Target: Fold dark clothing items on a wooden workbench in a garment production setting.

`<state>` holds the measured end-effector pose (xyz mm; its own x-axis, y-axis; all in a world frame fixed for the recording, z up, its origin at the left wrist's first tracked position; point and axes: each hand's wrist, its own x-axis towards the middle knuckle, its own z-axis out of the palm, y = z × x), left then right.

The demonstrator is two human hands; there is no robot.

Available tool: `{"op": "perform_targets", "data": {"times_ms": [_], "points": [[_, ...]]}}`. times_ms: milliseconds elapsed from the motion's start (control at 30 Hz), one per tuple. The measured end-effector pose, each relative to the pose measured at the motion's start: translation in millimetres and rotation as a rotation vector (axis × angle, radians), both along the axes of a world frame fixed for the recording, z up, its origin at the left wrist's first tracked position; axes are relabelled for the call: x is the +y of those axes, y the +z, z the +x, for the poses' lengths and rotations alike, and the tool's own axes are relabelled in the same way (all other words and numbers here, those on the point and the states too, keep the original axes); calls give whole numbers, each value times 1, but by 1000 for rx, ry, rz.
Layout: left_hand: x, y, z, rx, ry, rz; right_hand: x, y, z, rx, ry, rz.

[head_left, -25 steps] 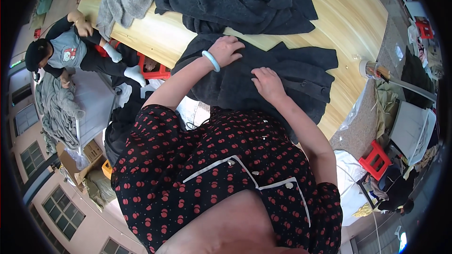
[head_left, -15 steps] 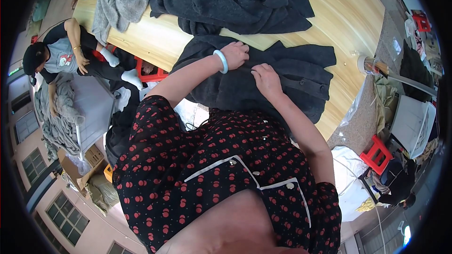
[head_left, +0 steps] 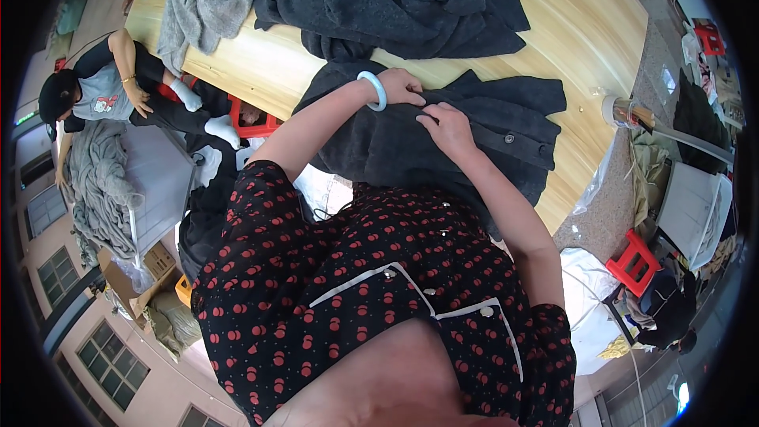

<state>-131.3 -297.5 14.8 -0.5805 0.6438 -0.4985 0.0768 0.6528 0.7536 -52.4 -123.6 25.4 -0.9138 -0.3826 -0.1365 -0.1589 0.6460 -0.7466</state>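
Observation:
A dark grey buttoned cardigan point(head_left: 506, 111) lies across the near side of the wooden table, partly over its edge against my body. My left hand point(head_left: 398, 87), with a pale blue bangle point(head_left: 372, 92) at the wrist, is closed on the cardigan's front. Close beside it, my right hand point(head_left: 449, 130) pinches the same strip of cloth with thumb and fingers. The fingertips of both hands almost meet, and the cloth between them is mostly hidden. A round button point(head_left: 509, 139) shows to the right of my right hand.
On the wooden table point(head_left: 585, 39), more dark knitwear point(head_left: 395, 0) and a light grey knit point(head_left: 209, 0) lie at the far side. A clear jar of tools point(head_left: 624, 112) stands at the right edge. A co-worker point(head_left: 118, 87) sits at left; a red stool point(head_left: 632, 262) stands at right.
My left hand has shifted slightly right and down, nearer my right hand. The cardigan's front edge has turned, so fewer buttons show. The co-worker's lower arm has drawn back from the grey cloth.

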Motion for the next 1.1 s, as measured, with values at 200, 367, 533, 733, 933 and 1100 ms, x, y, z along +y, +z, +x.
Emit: {"op": "perform_targets", "data": {"times_ms": [200,367,533,733,933,1100], "points": [[-3,-13,6,140,7,-19,-7,8,-3,26,-17,-44],[2,-13,3,195,-6,-116,-11,8,-8,72,15,8],[8,-3,0,3,307,99,-9,7,-19,214,-122,-23],[10,-7,3,-22,295,-13,-8,8,-19,122,-81,70],[12,-6,8,-72,338,16,-7,9,-18,2,-164,37],[13,-15,8,13,258,-34,-2,7,-16,-18,-187,125]]}}
